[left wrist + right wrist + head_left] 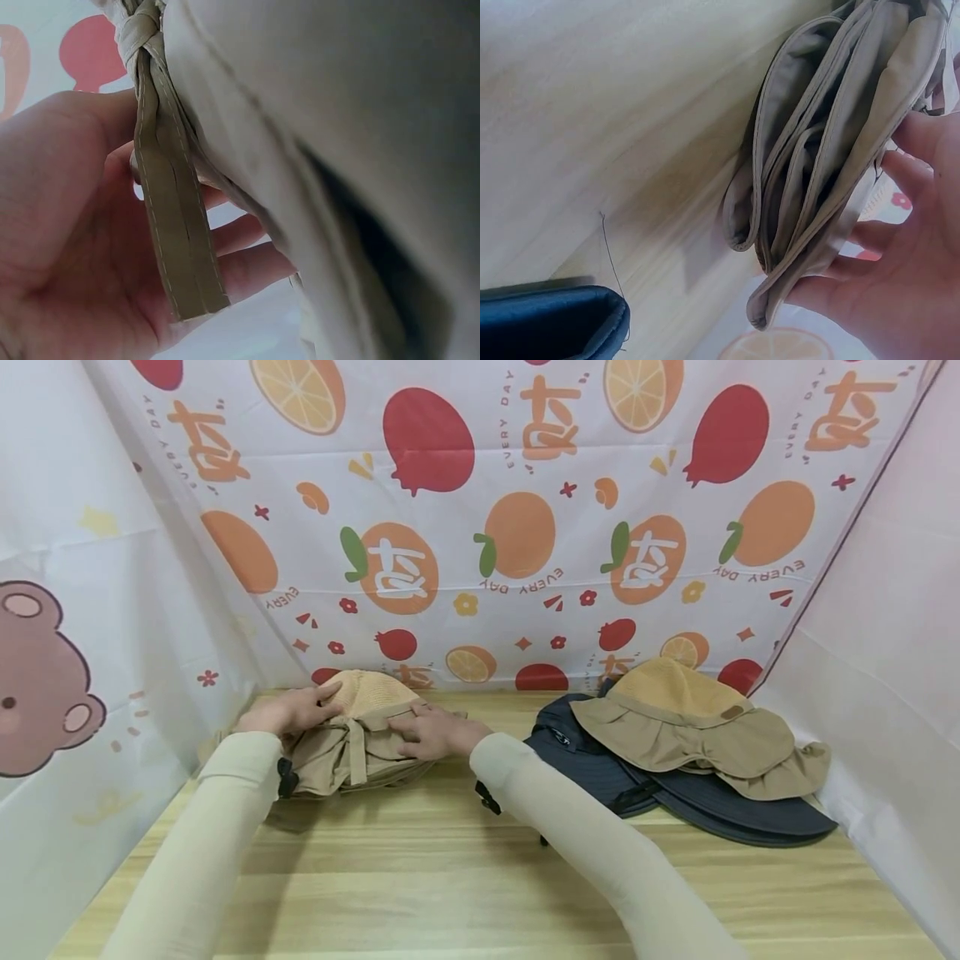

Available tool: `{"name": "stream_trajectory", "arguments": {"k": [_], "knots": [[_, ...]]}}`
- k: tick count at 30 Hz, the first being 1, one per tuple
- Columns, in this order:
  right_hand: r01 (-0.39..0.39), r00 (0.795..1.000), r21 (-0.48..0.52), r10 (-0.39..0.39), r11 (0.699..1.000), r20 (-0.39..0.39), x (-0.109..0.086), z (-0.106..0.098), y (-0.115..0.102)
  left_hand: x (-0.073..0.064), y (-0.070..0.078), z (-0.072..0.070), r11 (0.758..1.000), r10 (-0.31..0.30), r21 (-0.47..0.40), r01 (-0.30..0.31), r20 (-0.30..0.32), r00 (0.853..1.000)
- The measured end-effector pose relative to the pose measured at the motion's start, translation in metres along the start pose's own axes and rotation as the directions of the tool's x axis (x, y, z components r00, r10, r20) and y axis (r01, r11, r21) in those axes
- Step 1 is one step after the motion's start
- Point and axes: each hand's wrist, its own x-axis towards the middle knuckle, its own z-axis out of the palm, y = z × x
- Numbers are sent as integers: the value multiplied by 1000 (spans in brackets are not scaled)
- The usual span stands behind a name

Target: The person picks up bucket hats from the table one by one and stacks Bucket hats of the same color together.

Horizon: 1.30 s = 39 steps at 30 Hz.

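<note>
Several beige sun hats (322,760) lie nested on the left of the table, the top one with a yellow woven crown (367,692). My left hand (288,710) touches the left side of that crown. In the left wrist view, the knotted fabric tie (180,225) hangs in front of its extended fingers (251,270). On the right side of the top hat rests my right hand (438,732). The right wrist view shows its fingers (877,236) spread against the outer face of the layered brims (817,150).
To the right, another beige hat with a woven crown (675,693) lies on top of several navy hats (592,772). Fruit-printed cloth (517,635) hangs behind the wooden table (405,893), with pale curtains at both sides.
</note>
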Motion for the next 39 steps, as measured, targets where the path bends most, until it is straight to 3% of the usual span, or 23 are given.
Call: {"name": "stream_trajectory", "arguments": {"k": [7, 16, 22, 25, 30, 35, 39], "knots": [[16, 1000, 13, -16, 1000, 5, 0, 3, 3, 3, -3, 3, 1000, 8, -11, -8, 3, 1000], [70, 997, -67, -72, 995, -23, -4, 4, 1, 2, -3, 3, 994, 88, -54, -91, -47, 995], [80, 994, -32, -82, 996, -65, -20, -1, 8, -5, 8, -5, 990, 114, -65, -121, -97, 989], [87, 992, 23, -85, 996, -89, -34, -6, 18, -14, 20, -12, 990, 137, -17, -141, -135, 981], [110, 988, 109, -96, 988, -123, -66, -17, 45, -34, 49, -16, 983, 176, -19, -182, -181, 968], [66, 978, 100, -44, 993, -205, -112, -33, 79, -60, 91, -8, 959, 272, -4, -283, -267, 924], [-5, 950, 106, 37, 994, -310, -153, -44, 115, -79, 122, -2, 931, 353, 8, -366, -280, 893]]}}
